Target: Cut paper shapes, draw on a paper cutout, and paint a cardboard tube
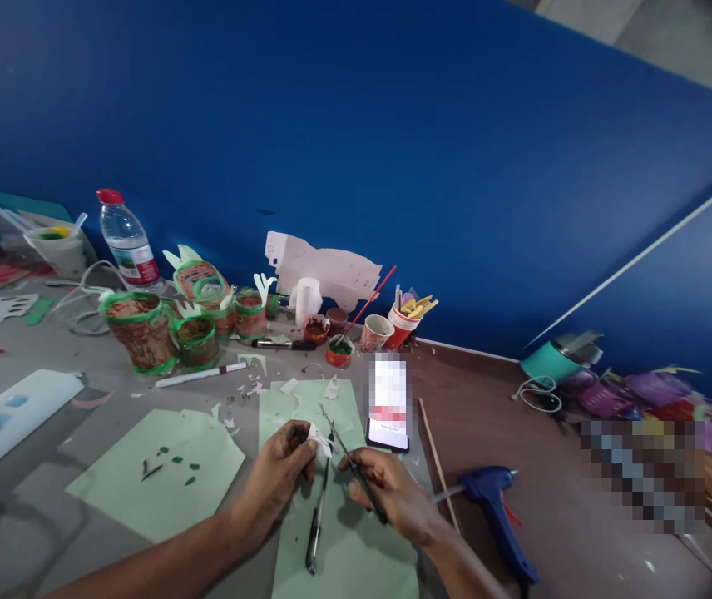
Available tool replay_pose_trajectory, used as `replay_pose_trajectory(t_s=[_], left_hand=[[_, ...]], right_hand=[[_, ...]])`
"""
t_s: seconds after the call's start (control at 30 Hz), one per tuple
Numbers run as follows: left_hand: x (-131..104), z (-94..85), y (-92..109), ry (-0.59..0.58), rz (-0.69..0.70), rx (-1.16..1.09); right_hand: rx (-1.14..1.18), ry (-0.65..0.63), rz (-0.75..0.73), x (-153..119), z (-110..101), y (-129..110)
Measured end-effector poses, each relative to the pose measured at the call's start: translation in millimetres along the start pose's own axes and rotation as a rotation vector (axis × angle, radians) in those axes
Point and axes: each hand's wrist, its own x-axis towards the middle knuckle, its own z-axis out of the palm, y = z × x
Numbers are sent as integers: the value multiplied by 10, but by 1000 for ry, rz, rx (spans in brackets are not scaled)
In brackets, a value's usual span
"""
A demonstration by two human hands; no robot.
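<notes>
My left hand [284,470] pinches a small white paper piece [319,439] between thumb and fingers, above a pale green sheet [347,566]. In my right hand [390,487] is a slim dark tool [361,474], its thin pointed end aimed up and left beside the paper piece. Its exact kind is not clear. Below and between the hands, a black pen [314,532] lies on the green sheet. Just beyond my right hand lies a lit phone [387,433]. White paper scraps [289,386] are scattered at the sheet's far end.
Brown and green painted pots [144,329] stand at the back left near a bottle [128,245]. Small paint cups [339,351] and a cup of sticks [403,329] stand behind the phone. On the right lie a wooden stick [437,462] and a blue glue gun [496,516].
</notes>
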Motion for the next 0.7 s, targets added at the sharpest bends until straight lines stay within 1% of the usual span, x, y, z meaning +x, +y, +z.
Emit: replay_pose_trajectory(t_s=[0.13, 0.33, 0.47, 0.57, 0.7], left_hand=[[-2, -11, -6, -7, -11, -1], [-41, 12, 50, -31, 21, -43], [-50, 35, 78, -26, -28, -118], [-45, 38, 65, -23, -38, -135], [-33, 28, 29, -21, -29, -148]], right_hand=[[-17, -4, 10, -3, -6, -12], [-59, -25, -41, 22, -21, 88], [-116, -28, -56, 21, -24, 112], [-108, -23, -38, 12, -16, 98], [-93, -13, -55, 5, 3, 77]])
